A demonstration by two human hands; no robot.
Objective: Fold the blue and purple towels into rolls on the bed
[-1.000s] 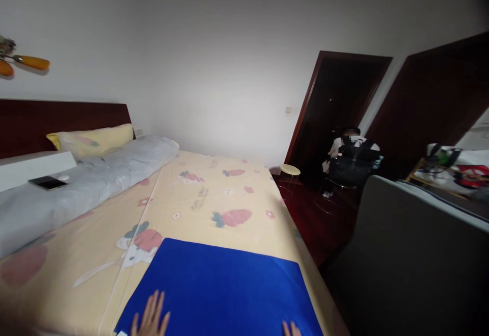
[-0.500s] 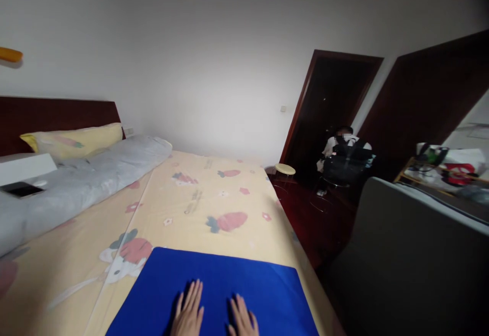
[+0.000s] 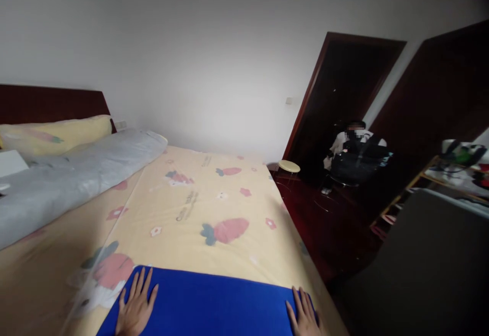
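Observation:
A smooth blue mat lies flat on the bed, its near part cut off by the bottom of the view. My left hand rests palm down near the mat's far left corner, fingers spread. At the far right corner, my right hand is also laid flat with its fingers apart. Neither hand holds anything. Beneath the mat is a cream bedsheet printed with strawberries, flowers and rabbits.
A grey rolled quilt and a yellow pillow lie by the dark headboard. Beyond the bed stand a round stool and a seated person. A dark grey panel rises at the right, before a cluttered shelf.
My hands have moved apart from the middle of the mat, outward and forward to its two far corners. The view has turned slightly, and the mat's far edge sits lower.

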